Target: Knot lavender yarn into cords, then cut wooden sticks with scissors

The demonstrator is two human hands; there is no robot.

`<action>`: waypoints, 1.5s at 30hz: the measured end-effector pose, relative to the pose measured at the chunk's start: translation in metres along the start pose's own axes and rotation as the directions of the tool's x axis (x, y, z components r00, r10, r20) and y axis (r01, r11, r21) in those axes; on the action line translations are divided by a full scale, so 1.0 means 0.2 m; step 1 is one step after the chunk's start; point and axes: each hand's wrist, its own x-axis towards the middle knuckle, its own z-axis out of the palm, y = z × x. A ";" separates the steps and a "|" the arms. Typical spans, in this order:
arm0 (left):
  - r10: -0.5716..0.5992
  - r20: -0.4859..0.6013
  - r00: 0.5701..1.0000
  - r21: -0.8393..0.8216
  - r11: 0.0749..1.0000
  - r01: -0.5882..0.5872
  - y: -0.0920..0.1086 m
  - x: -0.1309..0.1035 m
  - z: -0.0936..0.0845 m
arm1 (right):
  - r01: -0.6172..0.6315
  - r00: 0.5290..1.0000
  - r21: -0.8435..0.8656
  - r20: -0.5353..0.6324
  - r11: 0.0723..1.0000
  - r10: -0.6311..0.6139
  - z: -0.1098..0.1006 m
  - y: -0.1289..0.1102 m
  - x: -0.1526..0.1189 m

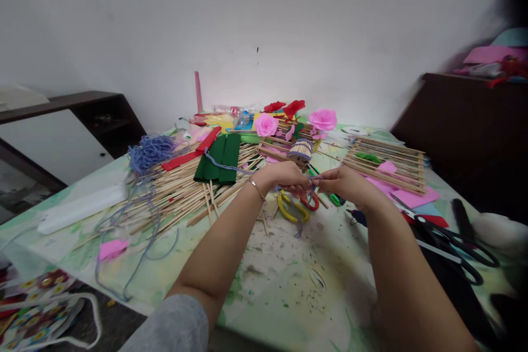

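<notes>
My left hand [289, 176] and my right hand [342, 182] meet over the middle of the table, both with fingers closed in a pinch. Between them runs a strand of blue-purple yarn [226, 166]; it passes over folded green paper [218, 159] to my left wrist, and a loose end hangs below the hands. Just under my fingers lie yellow scissor handles [293, 212] and a red handle [314, 202]. Behind my left hand stands a small bundle of short sticks [300, 149] bound with yarn. My fingers partly hide the pinched yarn.
Many thin wooden sticks [177, 198] and a yarn heap [152, 152] spread at left. Stick frames [388, 168] and pink paper flowers [323, 119] stand farther back. Black scissors [449, 236] and a glue gun tip lie near my right forearm. A white wall closes the back.
</notes>
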 end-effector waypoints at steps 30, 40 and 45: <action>-0.208 0.020 0.978 0.368 0.911 0.187 -0.14 0.00 -0.08 | 0.038 0.999 0.308 -0.033 0.951 -0.029 -0.10 -0.05 -0.12; -0.161 -0.008 0.987 0.355 0.922 0.153 -0.10 -0.07 -0.10 | 0.028 0.999 0.386 0.010 0.922 -0.035 -0.09 -0.03 -0.09; 0.157 0.012 0.988 0.072 0.985 -0.157 -0.07 -0.09 -0.12 | -0.022 0.999 0.491 0.041 0.871 0.002 -0.07 -0.02 -0.08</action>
